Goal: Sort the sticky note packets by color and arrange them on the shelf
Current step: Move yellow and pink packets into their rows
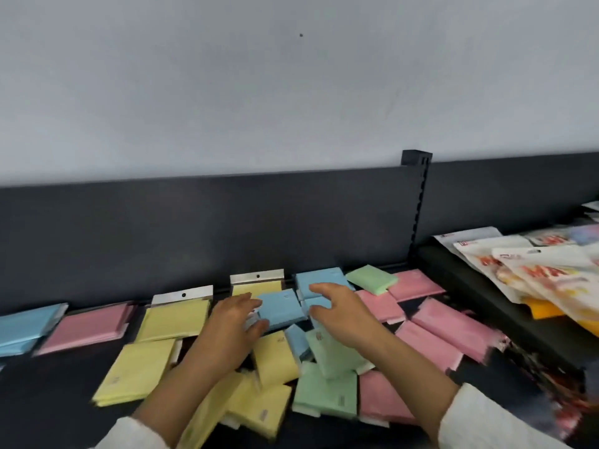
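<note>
Packets of sticky notes [327, 393] lie on the dark shelf [58, 384], only part sorted — yellows [175, 319] left, pinks [444, 332] right, but greens, blues and yellows are mixed in the near middle. Left hand [231, 325] straddles a blue packet [282, 307] at its left edge, fingers apart — pinching or not, cannot tell. Right hand [340, 315] is over the far blues, fingers spread, loosely bent. Printed pouches [534, 270] at far right are blurred; the nearest packets are cut off.

White long sleeves [486, 422]
</note>
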A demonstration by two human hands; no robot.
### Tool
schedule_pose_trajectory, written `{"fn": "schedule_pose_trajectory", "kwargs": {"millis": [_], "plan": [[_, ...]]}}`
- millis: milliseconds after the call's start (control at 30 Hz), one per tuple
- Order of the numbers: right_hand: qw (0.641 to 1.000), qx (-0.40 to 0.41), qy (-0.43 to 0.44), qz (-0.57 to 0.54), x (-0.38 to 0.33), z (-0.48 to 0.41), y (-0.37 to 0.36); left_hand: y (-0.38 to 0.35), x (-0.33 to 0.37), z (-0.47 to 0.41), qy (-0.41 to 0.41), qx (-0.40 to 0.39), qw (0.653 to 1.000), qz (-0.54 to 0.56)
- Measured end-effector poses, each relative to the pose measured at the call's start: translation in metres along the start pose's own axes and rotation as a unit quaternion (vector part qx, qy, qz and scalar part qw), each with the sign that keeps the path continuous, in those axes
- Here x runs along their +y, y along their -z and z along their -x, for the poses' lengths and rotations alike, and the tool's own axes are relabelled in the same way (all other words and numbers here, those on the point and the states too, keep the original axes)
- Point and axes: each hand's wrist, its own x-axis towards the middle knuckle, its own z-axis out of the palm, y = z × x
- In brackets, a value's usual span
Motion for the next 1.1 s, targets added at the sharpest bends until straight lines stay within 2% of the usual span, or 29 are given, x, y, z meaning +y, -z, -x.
{"fn": "schedule_pose_trajectory", "kwargs": {"millis": [100, 167, 267, 333, 467, 600, 733, 867, 967, 1100], "plan": [[0.996, -0.075, 0.016, 0.048, 0.028, 0.001, 0.020, -0.010, 0.001, -0.003, 0.051, -0.072, 0.994, -0.058], [0.983, -0.150, 0.025, 0.101, 0.039, 0.003, 0.025, -0.009, -0.003, -0.004, 0.091, -0.122, 0.987, -0.047], [0.958, -0.219, 0.051, 0.178, 0.049, 0.005, 0.027, -0.010, -0.007, -0.006, 0.130, -0.121, 0.984, -0.003], [0.958, -0.218, 0.061, 0.174, 0.052, 0.005, 0.027, -0.010, -0.008, -0.008, 0.151, -0.111, 0.982, -0.018], [0.968, -0.162, 0.060, 0.181, 0.052, 0.003, 0.022, -0.009, -0.009, -0.012, 0.185, -0.085, 0.978, -0.034], [0.972, -0.135, 0.063, 0.182, 0.050, -0.002, 0.024, -0.005, -0.003, -0.014, 0.163, -0.041, 0.986, 0.013], [0.984, -0.128, 0.069, 0.106, 0.043, -0.006, 0.033, 0.006, 0.003, -0.016, 0.134, 0.007, 0.991, 0.019], [0.991, -0.096, 0.082, -0.052, 0.034, -0.007, 0.043, 0.020, 0.009, -0.013, 0.135, 0.018, 0.986, 0.098], [0.981, -0.035, 0.049, -0.187, 0.030, -0.008, 0.048, 0.029, 0.016, -0.009, 0.155, 0.042, 0.966, 0.205], [0.968, 0.002, 0.033, -0.247, 0.026, -0.008, 0.046, 0.040, 0.024, 0.001, 0.146, 0.033, 0.954, 0.258]]}}
